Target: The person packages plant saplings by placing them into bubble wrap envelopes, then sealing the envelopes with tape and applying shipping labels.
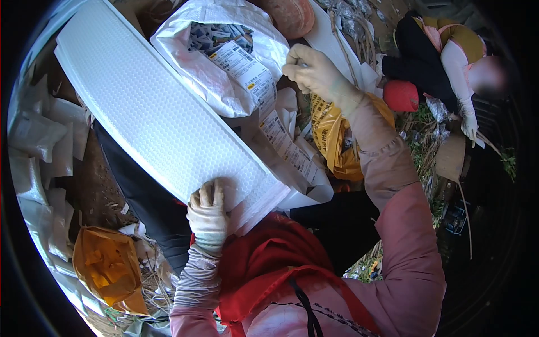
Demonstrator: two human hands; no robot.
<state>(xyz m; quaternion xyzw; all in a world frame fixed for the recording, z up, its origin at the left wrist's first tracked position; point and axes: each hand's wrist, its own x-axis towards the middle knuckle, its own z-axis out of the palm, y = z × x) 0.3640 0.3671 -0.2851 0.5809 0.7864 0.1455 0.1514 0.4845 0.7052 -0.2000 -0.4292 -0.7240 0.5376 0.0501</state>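
A long stack of white bubble mailers [151, 106] lies slantwise across my lap. My left hand [209, 216], in a pale glove, grips its lower edge with the fingers bent over the top. Raised beside the white woven sack [174, 67], my gloved right hand [317, 73] has its fingers curled together; whatever they pinch is too small to make out. A strip of printed shipping labels [272, 123] runs down from the sack's mouth toward my lap, just left of that hand. Small blue-and-white pieces [216, 36] fill the sack's opening.
A yellow printed bag [331, 135] stands below my right forearm. Several filled clear packets [39, 135] lie at the far left, above an open orange bag [106, 269]. Another person [426, 62] sits at the upper right, near a red rounded object [400, 95].
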